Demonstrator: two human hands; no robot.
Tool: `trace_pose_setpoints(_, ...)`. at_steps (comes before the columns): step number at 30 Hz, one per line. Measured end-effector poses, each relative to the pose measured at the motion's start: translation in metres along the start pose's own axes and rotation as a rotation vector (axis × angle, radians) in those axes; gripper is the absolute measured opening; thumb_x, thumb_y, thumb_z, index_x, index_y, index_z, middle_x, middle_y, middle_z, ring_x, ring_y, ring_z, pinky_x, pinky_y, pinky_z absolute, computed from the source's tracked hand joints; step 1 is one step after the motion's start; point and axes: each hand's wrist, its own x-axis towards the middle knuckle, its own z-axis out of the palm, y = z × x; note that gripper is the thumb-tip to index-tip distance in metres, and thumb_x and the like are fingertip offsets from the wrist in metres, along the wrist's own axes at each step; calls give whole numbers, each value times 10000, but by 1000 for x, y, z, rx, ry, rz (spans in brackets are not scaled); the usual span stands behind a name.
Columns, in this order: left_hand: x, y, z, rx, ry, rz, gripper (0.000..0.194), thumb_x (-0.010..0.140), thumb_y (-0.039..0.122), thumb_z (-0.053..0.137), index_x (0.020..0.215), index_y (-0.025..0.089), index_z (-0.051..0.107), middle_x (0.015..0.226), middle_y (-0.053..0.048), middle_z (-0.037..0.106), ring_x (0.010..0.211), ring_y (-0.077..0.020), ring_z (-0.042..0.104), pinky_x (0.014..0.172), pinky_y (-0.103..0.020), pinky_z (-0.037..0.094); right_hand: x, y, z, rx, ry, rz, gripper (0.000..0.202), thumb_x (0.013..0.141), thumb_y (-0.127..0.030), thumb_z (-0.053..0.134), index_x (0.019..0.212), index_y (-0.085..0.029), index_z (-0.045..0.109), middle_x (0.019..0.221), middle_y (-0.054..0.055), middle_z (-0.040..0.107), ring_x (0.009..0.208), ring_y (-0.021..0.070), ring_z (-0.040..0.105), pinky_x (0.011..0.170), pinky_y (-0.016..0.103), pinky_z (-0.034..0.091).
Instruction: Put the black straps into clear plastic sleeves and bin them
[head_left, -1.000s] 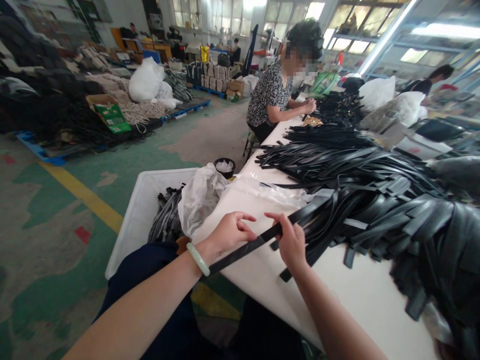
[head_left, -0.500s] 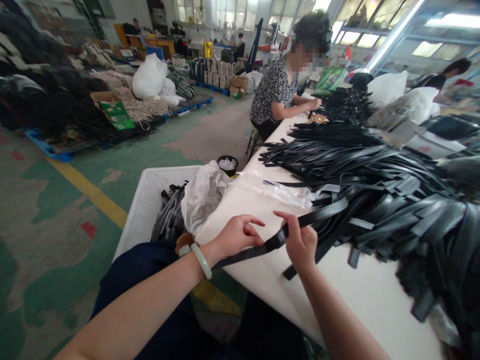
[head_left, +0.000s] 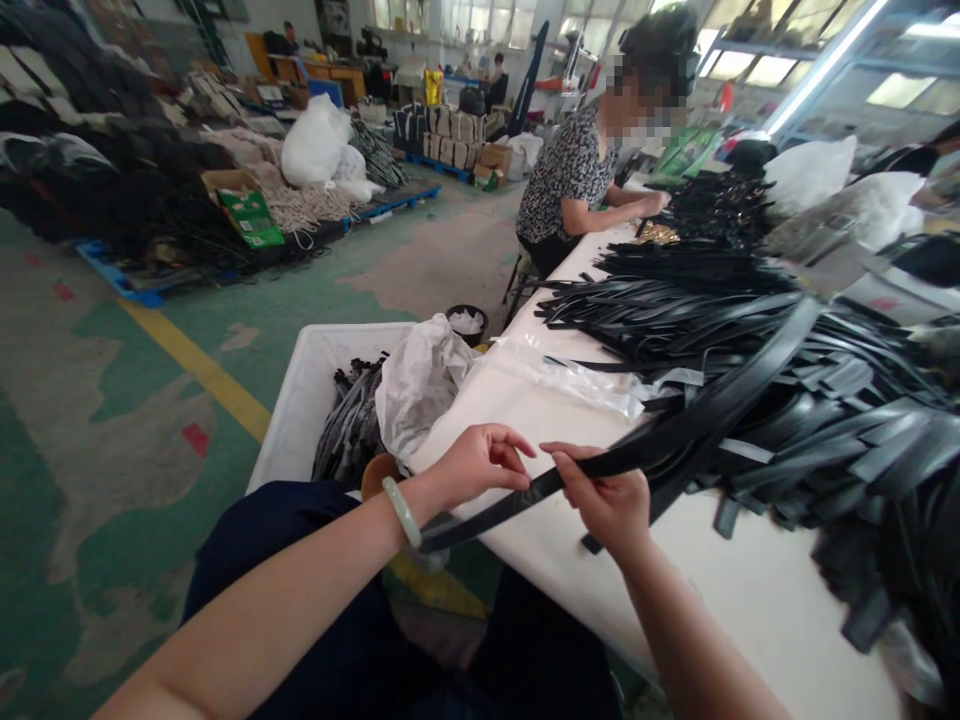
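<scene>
A long black strap (head_left: 480,515) runs from below my left wrist, through both hands, and arcs up toward the heap on the table. My left hand (head_left: 480,465) has its fingers curled and closed on the strap near its middle. Just to the right, my right hand (head_left: 607,495) grips the same strap between thumb and fingers. The two hands are a short gap apart above the table's near edge. Many more black straps (head_left: 750,340) lie heaped on the white table (head_left: 517,405) to the right of my hands.
A white bin (head_left: 289,415) with dark straps and a crumpled white plastic bag (head_left: 424,380) stands at the table's left. A co-worker (head_left: 574,170) sits farther along the table. A clear plastic bag (head_left: 577,385) lies on the tabletop. Goods are piled on blue pallets (head_left: 120,275).
The strap's right part now stretches in a longer arc up to the right, and the loop or band between my hands no longer shows. The view has shifted slightly left.
</scene>
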Motion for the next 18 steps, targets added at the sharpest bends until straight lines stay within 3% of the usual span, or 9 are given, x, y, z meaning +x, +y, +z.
trace_pose_setpoints(3,3,-3,1,-92,60,-5,373,529,153,828,851,122,643,643,19,641,595,-93,591,643,-229,464,-6,5,19,115,-48,70,268,868,-384,586,949,-200,762,451,-24,481,422,121,461,412,239,374)
trace_pose_setpoints(6,4,-6,-1,6,88,-13,333,548,132,798,840,118,637,630,14,646,586,-99,593,632,-233,463,1,11,18,288,-100,130,289,816,-406,650,999,-203,745,507,-30,457,475,117,439,443,235,370)
trace_pose_setpoints(9,5,-8,-1,171,34,-34,332,558,113,778,865,114,651,617,-6,665,583,-119,608,611,-237,454,13,18,5,522,99,264,364,860,-476,568,997,-178,727,505,-62,321,423,82,300,391,215,238)
trace_pose_setpoints(11,6,-9,2,177,30,-35,324,555,115,778,855,114,653,621,-10,668,582,-120,608,613,-239,454,16,23,0,505,212,262,402,894,-496,505,926,-169,736,514,-58,309,428,82,287,397,224,212)
trace_pose_setpoints(16,11,-8,11,73,117,20,341,551,110,768,873,104,659,607,14,623,572,-100,576,606,-231,456,8,27,16,253,-23,146,350,883,-452,533,929,-184,752,559,-18,466,522,116,424,484,244,320)
trace_pose_setpoints(18,12,-7,12,114,120,7,351,560,120,764,895,106,659,601,22,613,552,-94,559,565,-216,432,10,26,17,332,29,139,321,866,-438,561,964,-192,742,567,-19,476,540,125,439,510,252,350)
